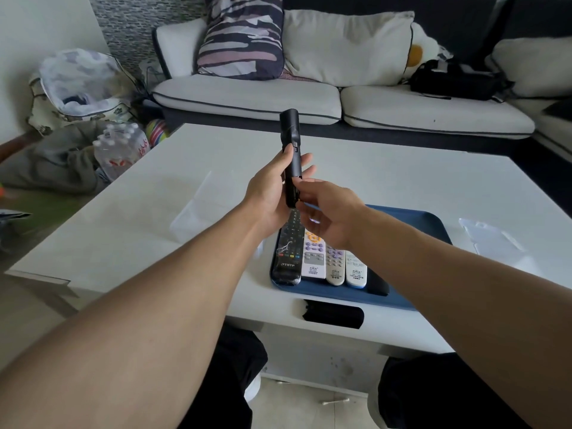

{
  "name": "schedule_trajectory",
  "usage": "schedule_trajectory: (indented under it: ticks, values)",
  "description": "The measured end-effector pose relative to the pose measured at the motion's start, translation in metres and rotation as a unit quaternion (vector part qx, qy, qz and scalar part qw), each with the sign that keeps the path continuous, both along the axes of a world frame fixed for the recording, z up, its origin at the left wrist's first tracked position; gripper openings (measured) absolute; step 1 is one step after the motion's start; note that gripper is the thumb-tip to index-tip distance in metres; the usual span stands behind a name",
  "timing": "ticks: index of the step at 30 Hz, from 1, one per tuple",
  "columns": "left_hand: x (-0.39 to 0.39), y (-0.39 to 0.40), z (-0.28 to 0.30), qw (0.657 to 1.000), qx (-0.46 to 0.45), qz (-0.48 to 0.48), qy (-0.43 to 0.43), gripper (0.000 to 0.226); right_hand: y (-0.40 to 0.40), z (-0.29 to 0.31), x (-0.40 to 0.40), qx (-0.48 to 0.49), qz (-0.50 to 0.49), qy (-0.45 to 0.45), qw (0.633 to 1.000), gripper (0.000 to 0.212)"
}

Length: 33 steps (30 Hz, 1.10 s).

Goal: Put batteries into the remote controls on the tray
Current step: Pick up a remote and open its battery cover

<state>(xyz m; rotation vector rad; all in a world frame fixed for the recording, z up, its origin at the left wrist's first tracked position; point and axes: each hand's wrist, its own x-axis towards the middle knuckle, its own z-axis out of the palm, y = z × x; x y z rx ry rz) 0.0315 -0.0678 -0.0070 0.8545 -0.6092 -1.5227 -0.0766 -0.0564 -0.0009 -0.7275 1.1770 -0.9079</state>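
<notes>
Well, over on the left the white table (130, 230) lay broad and bare toward its near-left corner, good open room to set parts down, though that edge dropped straight to the floor. Moving in, the left hand (268, 193) was curled round a slim black remote (291, 156), held upright above the table with thumb along one side and fingers behind. It looked light and rigid, smooth plastic that could slip, so a hold round the middle seemed right. The right hand (328, 212) pinched at the remote's lower end; whether it held a battery or a cover, I couldn't tell. Below sat the blue tray (433, 224), close to the table's near edge, carrying a black remote in plastic wrap (289, 255), three white remotes (334, 261) side by side and a dark one at the right end. A black battery cover (332, 313) lay on the table just in front of the tray, near the lip, an easy thing to knock off. Right of the tray, clear plastic packaging (489, 236) took some room.
</notes>
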Motion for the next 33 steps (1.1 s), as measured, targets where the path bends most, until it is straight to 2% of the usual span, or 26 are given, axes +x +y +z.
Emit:
schedule_trajectory:
  ticks: [6,10,16,19,22,27,33]
  values:
    - [0.004,0.004,0.003,0.997,-0.036,-0.03,-0.06,0.019,-0.001,0.002,-0.011,0.054,0.075,-0.049,0.995,0.021]
    - [0.005,0.006,0.003,0.995,-0.048,-0.032,-0.078,0.016,0.0,0.007,-0.016,0.056,0.09,-0.073,0.992,0.014]
    - [0.001,0.011,0.001,0.986,-0.045,-0.08,-0.137,0.015,0.007,0.0,-0.006,0.043,0.081,-0.017,0.996,0.008]
    - [0.002,0.011,0.004,0.995,-0.037,-0.063,-0.072,0.009,0.006,0.003,-0.006,0.011,0.076,0.017,0.997,0.008]
    - [0.01,0.006,0.004,0.999,-0.031,-0.028,-0.014,0.013,0.004,0.007,-0.008,-0.014,0.06,0.057,0.996,0.015]
    - [0.011,0.004,0.001,1.0,-0.025,-0.007,-0.004,0.017,0.006,0.004,-0.004,-0.033,0.007,0.07,0.997,0.018]
    - [0.01,0.005,0.0,1.0,-0.024,-0.001,-0.009,0.018,0.006,0.005,-0.003,0.005,0.021,0.038,0.999,0.021]
